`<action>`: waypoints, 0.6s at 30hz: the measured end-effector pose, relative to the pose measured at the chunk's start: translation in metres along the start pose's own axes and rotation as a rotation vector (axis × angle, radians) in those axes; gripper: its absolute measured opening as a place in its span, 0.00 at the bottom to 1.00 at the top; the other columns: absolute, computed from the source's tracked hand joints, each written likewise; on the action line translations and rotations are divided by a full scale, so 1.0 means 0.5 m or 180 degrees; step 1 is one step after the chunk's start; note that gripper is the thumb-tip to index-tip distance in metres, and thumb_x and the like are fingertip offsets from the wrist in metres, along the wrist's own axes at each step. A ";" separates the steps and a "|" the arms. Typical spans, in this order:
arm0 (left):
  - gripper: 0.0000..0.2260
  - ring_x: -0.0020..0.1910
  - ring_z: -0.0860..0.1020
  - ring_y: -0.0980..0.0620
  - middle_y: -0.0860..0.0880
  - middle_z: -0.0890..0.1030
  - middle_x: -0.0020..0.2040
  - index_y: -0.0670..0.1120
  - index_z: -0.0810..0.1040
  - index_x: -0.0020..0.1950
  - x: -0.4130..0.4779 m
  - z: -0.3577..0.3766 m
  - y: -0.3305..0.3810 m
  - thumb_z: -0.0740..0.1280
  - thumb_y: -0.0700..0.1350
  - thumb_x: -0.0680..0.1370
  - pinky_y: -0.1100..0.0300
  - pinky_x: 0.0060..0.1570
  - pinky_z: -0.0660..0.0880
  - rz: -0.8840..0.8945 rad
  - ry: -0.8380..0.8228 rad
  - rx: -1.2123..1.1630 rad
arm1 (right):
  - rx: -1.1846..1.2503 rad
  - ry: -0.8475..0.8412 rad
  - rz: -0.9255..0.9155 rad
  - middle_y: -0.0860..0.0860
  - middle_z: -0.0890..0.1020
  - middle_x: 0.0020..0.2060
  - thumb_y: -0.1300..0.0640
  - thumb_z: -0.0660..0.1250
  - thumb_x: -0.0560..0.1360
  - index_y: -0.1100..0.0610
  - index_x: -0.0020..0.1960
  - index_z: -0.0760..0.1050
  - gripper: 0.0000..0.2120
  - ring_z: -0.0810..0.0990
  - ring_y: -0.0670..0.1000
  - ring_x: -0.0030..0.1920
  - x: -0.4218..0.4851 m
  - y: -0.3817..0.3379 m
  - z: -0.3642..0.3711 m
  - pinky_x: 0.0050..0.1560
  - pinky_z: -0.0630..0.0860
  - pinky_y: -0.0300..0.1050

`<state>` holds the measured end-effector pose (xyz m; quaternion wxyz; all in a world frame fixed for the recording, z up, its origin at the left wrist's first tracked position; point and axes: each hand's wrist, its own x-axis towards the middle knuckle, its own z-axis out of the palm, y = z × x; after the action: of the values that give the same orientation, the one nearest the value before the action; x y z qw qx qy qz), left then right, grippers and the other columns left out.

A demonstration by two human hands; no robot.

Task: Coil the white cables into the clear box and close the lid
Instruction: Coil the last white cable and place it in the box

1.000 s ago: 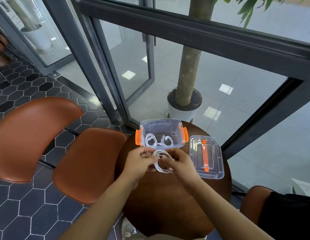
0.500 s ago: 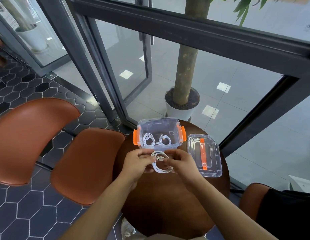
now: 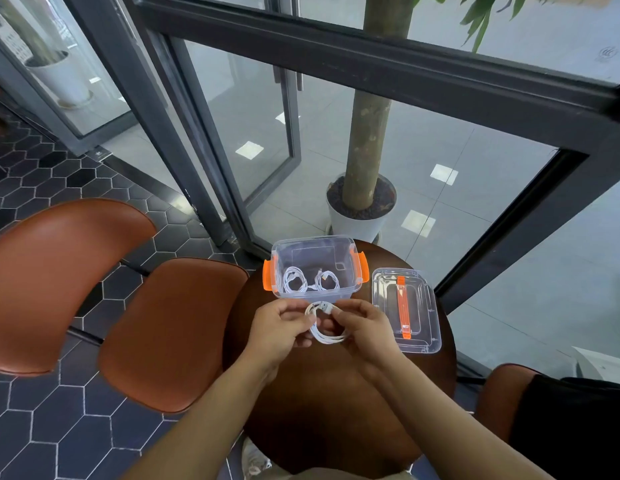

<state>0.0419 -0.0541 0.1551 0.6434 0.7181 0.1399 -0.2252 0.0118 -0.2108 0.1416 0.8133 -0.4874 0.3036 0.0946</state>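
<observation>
A clear box (image 3: 350,271) with orange side latches stands open at the far edge of the round brown table (image 3: 336,410). Two coiled white cables (image 3: 294,280) lie side by side on its floor. Just in front of the box, my left hand (image 3: 279,329) and my right hand (image 3: 364,329) both pinch a third white cable (image 3: 324,336), looped into a coil, its plug end sticking up between my fingers. The clear lid (image 3: 423,313) with an orange handle lies flat to the right of the box.
Two brown leather chairs (image 3: 163,327) stand left of the table, a third at the lower right. A potted tree (image 3: 362,202) stands behind dark-framed glass just beyond the table. Hexagon floor tiles lie to the left.
The coil in my hands has tightened and the plug end now shows at its top. My hands stay in front of the box; the camera has tipped slightly.
</observation>
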 end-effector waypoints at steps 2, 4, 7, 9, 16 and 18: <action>0.08 0.35 0.84 0.52 0.48 0.87 0.37 0.44 0.81 0.51 0.001 0.008 -0.006 0.72 0.33 0.76 0.58 0.36 0.81 0.0152 0.0040 0.0196 | 0.0571 0.0258 0.0046 0.64 0.84 0.41 0.71 0.68 0.77 0.68 0.55 0.75 0.08 0.85 0.56 0.37 -0.004 0.009 0.014 0.44 0.84 0.51; 0.07 0.38 0.85 0.51 0.47 0.87 0.39 0.44 0.82 0.51 0.006 0.013 -0.008 0.72 0.34 0.76 0.58 0.37 0.81 0.0350 0.0087 0.0511 | 0.0302 0.0562 -0.0198 0.62 0.85 0.42 0.68 0.70 0.76 0.66 0.53 0.76 0.07 0.86 0.54 0.37 -0.005 0.023 0.025 0.43 0.85 0.48; 0.08 0.39 0.86 0.48 0.46 0.86 0.40 0.45 0.81 0.51 0.008 0.011 -0.008 0.73 0.35 0.75 0.56 0.38 0.82 0.0405 0.0156 0.0651 | -0.0971 0.0787 -0.0817 0.52 0.86 0.40 0.60 0.73 0.75 0.58 0.51 0.80 0.06 0.87 0.47 0.38 0.005 0.034 0.022 0.40 0.82 0.41; 0.08 0.37 0.85 0.48 0.46 0.86 0.39 0.45 0.80 0.50 0.005 0.008 -0.007 0.74 0.35 0.75 0.54 0.39 0.83 0.0398 0.0176 0.0659 | -0.1671 0.0577 -0.1052 0.48 0.86 0.43 0.56 0.74 0.74 0.53 0.52 0.81 0.08 0.86 0.47 0.43 0.015 0.030 0.012 0.45 0.82 0.43; 0.10 0.36 0.84 0.51 0.47 0.86 0.38 0.46 0.81 0.53 -0.001 0.009 -0.012 0.73 0.35 0.75 0.56 0.38 0.82 0.0265 0.0041 0.0488 | -0.1861 -0.0178 -0.0912 0.50 0.87 0.47 0.56 0.74 0.75 0.53 0.57 0.81 0.11 0.86 0.48 0.46 0.019 0.001 -0.019 0.51 0.83 0.47; 0.11 0.36 0.84 0.52 0.47 0.87 0.39 0.47 0.82 0.54 -0.003 0.012 -0.008 0.72 0.34 0.75 0.58 0.38 0.80 0.0247 -0.0043 0.0416 | -0.1715 -0.0214 -0.0788 0.52 0.87 0.49 0.57 0.75 0.74 0.52 0.59 0.80 0.14 0.87 0.49 0.47 0.020 0.001 -0.025 0.54 0.83 0.49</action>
<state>0.0378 -0.0592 0.1518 0.6043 0.7620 0.0926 -0.2136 0.0146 -0.2225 0.1313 0.6696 -0.7156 0.1787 0.0880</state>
